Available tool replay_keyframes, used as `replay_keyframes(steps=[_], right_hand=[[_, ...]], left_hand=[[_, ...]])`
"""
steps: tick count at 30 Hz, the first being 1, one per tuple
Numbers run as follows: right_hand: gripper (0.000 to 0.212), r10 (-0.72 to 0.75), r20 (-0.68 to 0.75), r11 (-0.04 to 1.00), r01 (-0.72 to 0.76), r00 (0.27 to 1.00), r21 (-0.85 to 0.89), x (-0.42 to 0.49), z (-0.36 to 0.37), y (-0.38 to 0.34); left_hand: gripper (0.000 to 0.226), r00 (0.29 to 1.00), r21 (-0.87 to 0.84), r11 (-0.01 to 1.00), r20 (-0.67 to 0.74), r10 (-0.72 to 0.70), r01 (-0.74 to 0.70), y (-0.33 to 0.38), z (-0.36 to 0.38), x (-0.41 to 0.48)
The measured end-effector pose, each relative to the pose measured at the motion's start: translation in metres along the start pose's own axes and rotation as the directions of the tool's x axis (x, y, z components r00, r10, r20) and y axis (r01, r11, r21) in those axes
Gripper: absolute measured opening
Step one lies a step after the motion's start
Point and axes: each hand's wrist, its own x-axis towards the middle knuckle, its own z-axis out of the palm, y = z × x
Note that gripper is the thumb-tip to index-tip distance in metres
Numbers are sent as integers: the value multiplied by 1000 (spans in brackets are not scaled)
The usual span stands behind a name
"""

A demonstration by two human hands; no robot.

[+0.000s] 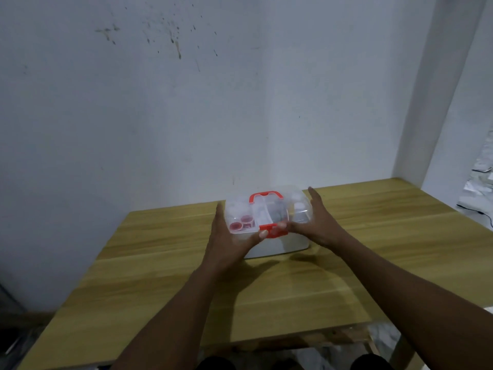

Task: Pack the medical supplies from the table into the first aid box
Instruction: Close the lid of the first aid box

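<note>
Closest to me, over the wooden table (160, 276), my two forearms reach forward and meet at the first aid box (280, 247), which sits toward the far middle of the tabletop. Its long axis lies crosswise to me, left to right. One long side therefore faces me, and the red latch (273, 232) sits at the middle of that side, straight ahead and between my hands. My left hand (226, 236) lies against the left end of the box, fingers straight and flat up the side, thumb reaching inward to the latch. My right hand (316, 222) mirrors it on the right end, fingers straight, thumb tip on the latch from the other side. Neither hand is curled round anything; both are spread and pressing, with the box cupped between them. Neither is nearer, since the latch is as close to one thumb as to the other. Beyond the thumbs the clear lid (269, 210) is down over the white base. Through it I can make out some red-capped pots (241, 222) at the left and other pale things too blurred to name. Farther back the red handle (265, 194) sits on top of the lid. I judge the packing is about done, and what is left is to press the latch in toward the box; whether it has caught I cannot tell.
</note>
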Motion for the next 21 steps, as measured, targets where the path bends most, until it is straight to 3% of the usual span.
replay_keyframes(steps=[2,4,6,13,21], right_hand=[[113,1,-26,987,3,1000,160,-10,1,1],[85,-48,-79,976,63,996,207,-14,2,3],[77,-61,-112,969,86,992,231,-11,2,3],[92,-17,-150,971,52,989,235,43,-19,-7],[100,27,-72,985,-14,997,173,122,-25,10]], left_hand=[[97,998,-124,991,0,-58,57,-2,3,-8],[94,996,-155,985,-31,-82,76,-6,4,-7],[94,995,-142,988,-60,-76,67,-6,3,2],[90,997,-98,995,-73,-18,11,8,1,67],[85,993,-127,988,-64,-99,90,-14,21,134]])
